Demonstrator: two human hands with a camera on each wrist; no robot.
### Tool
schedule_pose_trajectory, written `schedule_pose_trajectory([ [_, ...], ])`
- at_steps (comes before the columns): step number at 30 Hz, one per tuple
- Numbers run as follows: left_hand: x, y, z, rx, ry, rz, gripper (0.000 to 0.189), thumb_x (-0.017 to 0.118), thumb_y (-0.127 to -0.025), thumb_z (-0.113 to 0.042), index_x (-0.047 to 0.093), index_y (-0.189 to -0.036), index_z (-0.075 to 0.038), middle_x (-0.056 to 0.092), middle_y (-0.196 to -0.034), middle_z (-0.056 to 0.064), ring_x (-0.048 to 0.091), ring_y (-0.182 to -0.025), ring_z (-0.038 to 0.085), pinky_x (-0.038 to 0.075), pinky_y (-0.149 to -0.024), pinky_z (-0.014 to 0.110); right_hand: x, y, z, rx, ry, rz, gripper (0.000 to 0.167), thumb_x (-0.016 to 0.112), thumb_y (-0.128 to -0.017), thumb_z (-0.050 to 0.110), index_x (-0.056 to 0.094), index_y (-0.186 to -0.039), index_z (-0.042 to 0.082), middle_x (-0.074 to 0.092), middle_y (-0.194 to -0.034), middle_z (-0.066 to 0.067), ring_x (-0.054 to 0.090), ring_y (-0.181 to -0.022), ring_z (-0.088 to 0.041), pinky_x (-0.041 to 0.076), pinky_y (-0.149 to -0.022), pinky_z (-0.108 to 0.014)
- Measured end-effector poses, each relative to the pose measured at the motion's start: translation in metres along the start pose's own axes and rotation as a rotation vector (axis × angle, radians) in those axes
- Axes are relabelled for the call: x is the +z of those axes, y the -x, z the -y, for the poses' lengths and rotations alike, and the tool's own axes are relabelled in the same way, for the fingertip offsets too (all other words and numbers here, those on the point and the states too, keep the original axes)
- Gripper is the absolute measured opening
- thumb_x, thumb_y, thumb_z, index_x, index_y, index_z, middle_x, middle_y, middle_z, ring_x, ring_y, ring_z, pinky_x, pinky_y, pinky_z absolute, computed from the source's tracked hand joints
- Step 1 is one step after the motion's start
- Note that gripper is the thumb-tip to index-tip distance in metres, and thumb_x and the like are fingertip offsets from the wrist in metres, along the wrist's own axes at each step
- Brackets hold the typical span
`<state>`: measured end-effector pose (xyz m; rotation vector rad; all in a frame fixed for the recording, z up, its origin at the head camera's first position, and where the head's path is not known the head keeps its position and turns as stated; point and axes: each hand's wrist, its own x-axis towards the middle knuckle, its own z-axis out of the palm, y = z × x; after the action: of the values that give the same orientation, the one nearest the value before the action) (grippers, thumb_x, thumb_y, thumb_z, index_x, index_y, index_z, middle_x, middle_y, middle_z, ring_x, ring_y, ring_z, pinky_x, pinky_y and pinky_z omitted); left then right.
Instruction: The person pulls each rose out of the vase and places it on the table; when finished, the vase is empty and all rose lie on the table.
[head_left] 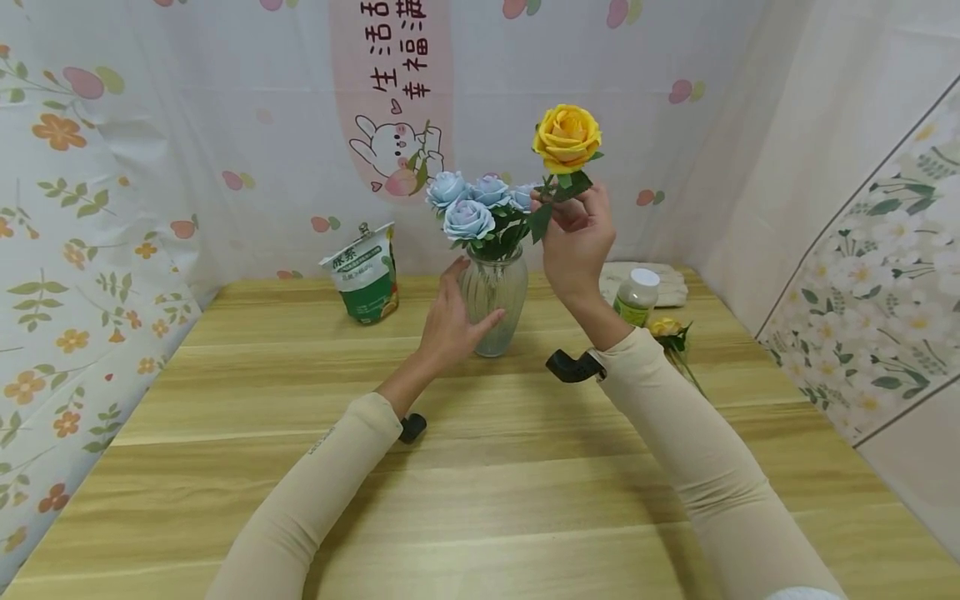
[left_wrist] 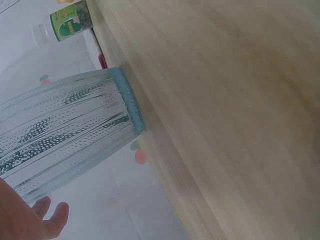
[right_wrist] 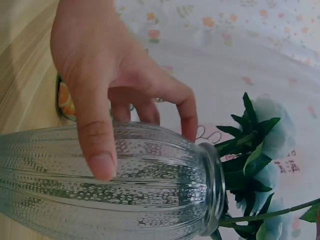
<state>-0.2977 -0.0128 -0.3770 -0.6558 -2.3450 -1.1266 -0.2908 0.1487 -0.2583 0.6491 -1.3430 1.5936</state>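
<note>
In the head view, a ribbed clear glass vase (head_left: 512, 287) stands upright on the table and holds several pale blue roses (head_left: 468, 220) with green leaves. My left hand (head_left: 450, 321) curves round the vase's left side; the right wrist view shows its thumb (right_wrist: 100, 145) across the front and fingers behind the glass. Above and right of the vase, my right hand (head_left: 579, 246) pinches a yellow rose (head_left: 567, 140) just below its bloom. That rose's green stem (right_wrist: 280, 212) runs to the vase's rim; whether its end is inside I cannot tell.
A green and white pouch (head_left: 367, 287) stands behind left on the wooden table (head_left: 450, 517). To the right are a white-capped bottle (head_left: 637, 297), a pale block-like thing (head_left: 675, 285) and another yellow rose (head_left: 666, 327) lying down. Patterned curtains (head_left: 262, 142) border the table.
</note>
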Motion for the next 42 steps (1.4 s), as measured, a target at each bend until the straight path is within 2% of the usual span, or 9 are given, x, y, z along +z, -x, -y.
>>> schedule_pose_trajectory([
  [7, 0.0, 0.0, -0.001, -0.008, -0.002, 0.004, 0.091, 0.076, -0.088, -0.038, 0.018, -0.149, -0.005, 0.031, -0.154, 0.017, 0.042, -0.135, 0.037, 0.039, -0.107, 0.05, 0.0, -0.003, 0.003, 0.14, -0.158, -0.1, 0.019, 0.072, -0.078, -0.019, 0.07, -0.093, -0.009, 0.059, -0.1, -0.009, 0.073, -0.083, -0.017, 0.057, -0.078, -0.027],
  [14, 0.0, 0.0, -0.002, -0.013, -0.004, 0.005, 0.091, 0.076, -0.088, -0.038, 0.018, -0.15, -0.005, 0.03, -0.154, 0.017, 0.042, -0.136, 0.037, 0.038, -0.108, 0.049, 0.001, -0.003, 0.002, 0.295, -0.244, -0.196, 0.034, 0.071, -0.077, -0.022, 0.054, -0.095, 0.003, 0.064, -0.086, -0.011, 0.071, -0.078, -0.016, 0.057, -0.08, -0.03],
  [17, 0.001, 0.0, -0.002, -0.014, -0.001, 0.006, 0.091, 0.076, -0.088, -0.038, 0.017, -0.15, -0.005, 0.03, -0.155, 0.017, 0.041, -0.136, 0.036, 0.038, -0.108, 0.049, 0.001, -0.004, 0.001, 0.331, -0.233, -0.214, 0.022, 0.072, -0.078, -0.019, 0.063, -0.089, -0.003, 0.069, -0.084, -0.01, 0.071, -0.077, -0.016, 0.057, -0.08, -0.03],
  [20, 0.0, 0.0, -0.002, -0.013, 0.004, 0.005, 0.091, 0.076, -0.088, -0.037, 0.017, -0.15, -0.006, 0.031, -0.155, 0.017, 0.04, -0.137, 0.036, 0.037, -0.109, 0.049, -0.001, -0.004, 0.0, 0.368, -0.185, -0.187, 0.012, 0.074, -0.08, -0.014, 0.074, -0.082, -0.002, 0.073, -0.083, -0.006, 0.071, -0.08, -0.014, 0.056, -0.081, -0.028],
  [25, 0.001, 0.0, -0.002, -0.011, 0.003, 0.007, 0.091, 0.075, -0.088, -0.038, 0.016, -0.15, -0.006, 0.031, -0.155, 0.016, 0.04, -0.137, 0.036, 0.037, -0.109, 0.049, -0.003, -0.004, -0.002, 0.438, -0.108, -0.106, 0.01, 0.074, -0.083, -0.009, 0.077, -0.083, 0.0, 0.074, -0.088, -0.004, 0.07, -0.091, -0.015, 0.054, -0.086, -0.029],
  [28, 0.001, 0.0, -0.002, -0.008, 0.004, 0.008, 0.091, 0.075, -0.088, -0.038, 0.016, -0.15, -0.006, 0.03, -0.155, 0.016, 0.04, -0.137, 0.036, 0.036, -0.109, 0.049, -0.006, -0.004, 0.0, 0.491, -0.077, -0.065, 0.007, 0.072, -0.086, -0.007, 0.075, -0.087, 0.0, 0.073, -0.092, -0.004, 0.069, -0.091, -0.014, 0.055, -0.08, -0.028],
  [34, 0.0, 0.0, -0.004, -0.02, 0.009, 0.019, 0.092, 0.075, -0.088, -0.038, 0.015, -0.15, -0.008, 0.029, -0.156, 0.015, 0.04, -0.137, 0.036, 0.037, -0.109, 0.05, -0.01, -0.007, 0.006, 0.601, -0.047, 0.002, 0.007, 0.065, -0.095, 0.006, 0.06, -0.096, 0.011, 0.074, -0.099, -0.009, 0.069, -0.094, -0.02, 0.056, -0.071, -0.027],
  [38, 0.0, 0.0, -0.004, -0.026, 0.011, 0.027, 0.092, 0.075, -0.088, -0.038, 0.014, -0.15, -0.008, 0.028, -0.157, 0.014, 0.04, -0.137, 0.036, 0.037, -0.108, 0.05, -0.012, -0.012, 0.008, 0.58, -0.116, -0.084, 0.012, 0.062, -0.096, 0.005, 0.055, -0.102, 0.011, 0.072, -0.093, -0.009, 0.069, -0.089, -0.023, 0.055, -0.075, -0.028],
  [42, 0.0, -0.001, -0.002, -0.014, 0.013, 0.024, 0.091, 0.075, -0.089, -0.039, 0.015, -0.15, -0.008, 0.027, -0.158, 0.014, 0.041, -0.136, 0.037, 0.038, -0.107, 0.051, -0.01, -0.019, 0.012, 0.539, -0.197, -0.206, 0.016, 0.07, -0.088, -0.002, 0.06, -0.097, 0.007, 0.071, -0.086, -0.007, 0.068, -0.085, -0.019, 0.055, -0.078, -0.029],
])
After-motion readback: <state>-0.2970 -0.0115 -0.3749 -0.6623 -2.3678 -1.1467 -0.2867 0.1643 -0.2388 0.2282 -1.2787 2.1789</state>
